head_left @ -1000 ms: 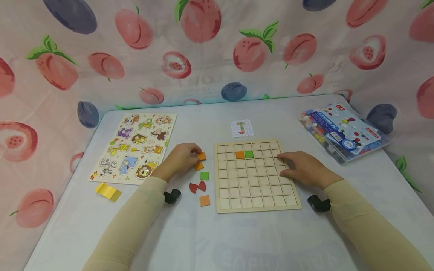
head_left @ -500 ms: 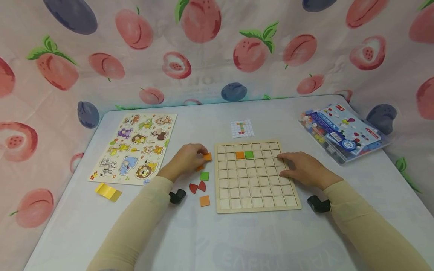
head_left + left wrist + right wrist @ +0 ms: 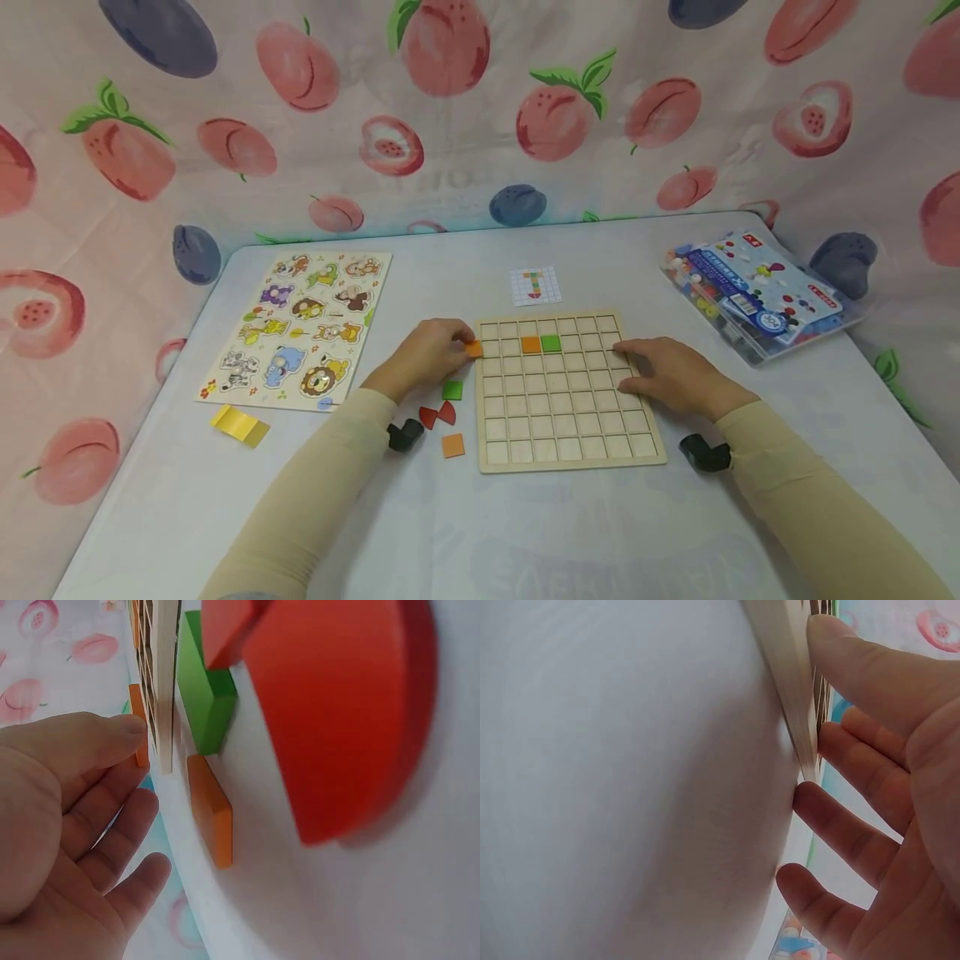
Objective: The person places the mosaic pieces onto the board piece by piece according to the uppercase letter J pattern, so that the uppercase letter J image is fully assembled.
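Observation:
My left hand point(image 3: 427, 354) pinches an orange square tile point(image 3: 474, 349) at the left rim of a wooden grid board point(image 3: 536, 383). In the left wrist view, thumb and fingertip grip that tile point(image 3: 136, 701). One orange tile point(image 3: 531, 344) and one green tile point(image 3: 551, 343) sit side by side in the board's second row. My right hand point(image 3: 667, 371) rests on the board's right edge, fingers extended. Left of the board lie a green square point(image 3: 452, 390), two red wedges point(image 3: 447, 412) and an orange square point(image 3: 453, 446). Another orange tile point(image 3: 210, 811), hidden in the head view, lies below the left hand.
A small pattern card point(image 3: 536, 286) lies behind the board. An animal puzzle board point(image 3: 300, 329) is at the left, with a folded yellow strip point(image 3: 240, 425) in front of it. At the back right stands a clear plastic box point(image 3: 761, 292) of colourful pieces.
My left hand has moved right with the pinched orange tile, from among the loose tiles to the board's left rim. My right hand has stayed put.

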Demonstrator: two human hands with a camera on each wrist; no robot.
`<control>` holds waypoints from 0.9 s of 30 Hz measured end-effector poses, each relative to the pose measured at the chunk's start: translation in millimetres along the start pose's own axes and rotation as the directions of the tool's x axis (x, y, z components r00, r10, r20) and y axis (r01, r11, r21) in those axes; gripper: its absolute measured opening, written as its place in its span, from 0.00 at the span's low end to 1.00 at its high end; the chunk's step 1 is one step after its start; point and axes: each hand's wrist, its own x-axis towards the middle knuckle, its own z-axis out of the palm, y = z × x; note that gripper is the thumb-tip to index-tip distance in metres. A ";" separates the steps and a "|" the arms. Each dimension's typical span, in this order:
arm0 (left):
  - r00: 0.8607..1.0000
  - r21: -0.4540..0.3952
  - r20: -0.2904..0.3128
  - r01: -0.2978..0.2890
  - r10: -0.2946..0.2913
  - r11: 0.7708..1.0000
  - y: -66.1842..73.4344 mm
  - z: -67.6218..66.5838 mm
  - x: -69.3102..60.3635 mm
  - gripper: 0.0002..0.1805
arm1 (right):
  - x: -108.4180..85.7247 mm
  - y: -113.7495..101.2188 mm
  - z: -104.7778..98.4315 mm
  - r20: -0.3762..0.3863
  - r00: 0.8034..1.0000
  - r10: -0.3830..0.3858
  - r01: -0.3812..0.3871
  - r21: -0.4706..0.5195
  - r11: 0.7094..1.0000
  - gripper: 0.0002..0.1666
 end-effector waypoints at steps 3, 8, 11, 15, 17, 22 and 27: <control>1.000 0.021 -0.003 -0.010 0.010 1.000 2.5 2.3 1.6 0.16 | -0.2 0.3 0.2 0.001 1.000 0.000 0.000 0.002 1.000 0.37; 0.999 0.049 0.009 -0.035 0.035 0.998 6.0 5.6 3.0 0.15 | -0.3 0.8 0.7 -0.001 1.000 0.003 -0.003 0.005 1.000 0.37; 0.999 0.059 0.013 -0.052 0.051 0.997 8.4 7.1 3.9 0.15 | -0.3 1.2 0.8 -0.003 1.000 0.003 -0.003 0.006 1.000 0.37; 0.997 0.084 0.011 -0.071 0.070 0.994 11.2 9.3 5.7 0.16 | -0.1 1.1 1.0 -0.005 1.000 0.002 -0.002 0.004 1.000 0.37; 0.997 0.091 0.014 -0.075 0.074 0.993 12.6 10.4 6.4 0.16 | -0.1 1.0 1.1 -0.004 1.000 0.003 -0.003 0.005 1.000 0.37; 0.996 0.115 0.017 -0.090 0.089 0.989 16.0 12.6 8.4 0.15 | -0.1 0.5 1.2 -0.001 1.000 0.010 -0.010 0.006 1.000 0.37; 0.994 0.092 0.033 -0.105 0.103 0.990 21.8 14.0 10.7 0.16 | 0.2 1.2 1.0 -0.003 1.000 0.008 -0.008 0.001 1.000 0.37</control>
